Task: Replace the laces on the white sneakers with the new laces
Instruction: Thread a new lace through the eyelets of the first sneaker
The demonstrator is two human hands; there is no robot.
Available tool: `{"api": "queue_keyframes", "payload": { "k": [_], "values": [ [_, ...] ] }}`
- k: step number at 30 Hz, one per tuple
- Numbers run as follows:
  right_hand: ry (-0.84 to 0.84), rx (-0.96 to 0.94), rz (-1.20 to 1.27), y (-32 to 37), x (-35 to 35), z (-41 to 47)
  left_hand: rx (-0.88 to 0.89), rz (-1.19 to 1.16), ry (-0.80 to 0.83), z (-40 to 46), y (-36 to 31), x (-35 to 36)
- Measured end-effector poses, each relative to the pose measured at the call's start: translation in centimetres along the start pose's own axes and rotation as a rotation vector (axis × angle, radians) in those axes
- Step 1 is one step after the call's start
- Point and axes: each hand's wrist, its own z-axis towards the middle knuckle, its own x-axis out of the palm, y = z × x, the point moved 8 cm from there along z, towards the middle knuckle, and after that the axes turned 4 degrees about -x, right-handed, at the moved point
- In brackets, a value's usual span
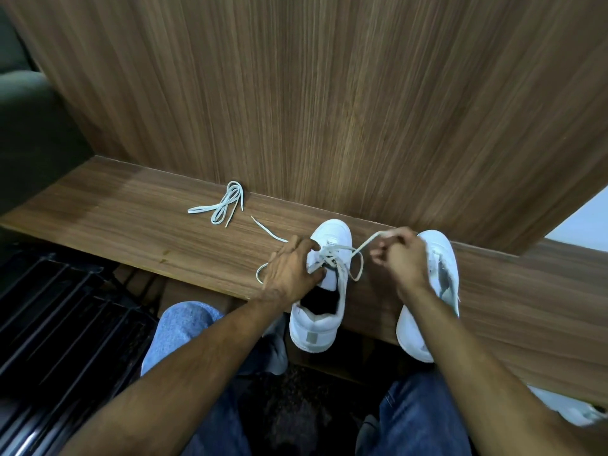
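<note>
Two white sneakers stand on a narrow wooden shelf (138, 225), heels toward me. The left sneaker (320, 311) is partly laced with a white lace (342, 258). My left hand (291, 269) grips this shoe at its eyelets, fingers curled over the tongue area. My right hand (401, 255) pinches one end of the lace and holds it up to the right, just over the right sneaker (437, 258). The lace's other end (268, 232) trails left across the shelf. A second white lace (223, 205) lies bundled at the back of the shelf.
A tall wooden panel (329, 93) rises right behind the shelf. Black slatted racks (59, 311) lie at the lower left. My knees in blue jeans (184, 330) sit below the shelf edge. A white object (572, 409) shows at the lower right.
</note>
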Motion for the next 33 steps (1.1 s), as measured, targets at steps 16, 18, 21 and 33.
{"api": "queue_keyframes", "payload": {
  "k": [16, 18, 21, 33],
  "values": [
    [0.379, -0.432, -0.875, -2.1, 5.6, -4.3, -0.223, 0.017, 0.047, -0.8, 0.8, 0.1],
    [0.348, -0.420, -0.902, -2.4, 5.7, -3.8, -0.226, 0.026, 0.049, -0.7, 0.8, 0.1],
    [0.325, -0.365, -0.740, -2.3, 5.2, -2.9, -0.222, 0.032, 0.054, -0.7, 0.6, -0.1],
    [0.250, -0.337, -0.443, 2.4, 1.7, -1.4, -0.240, 0.002, 0.055, -0.9, 0.7, -0.3]
  ]
}}
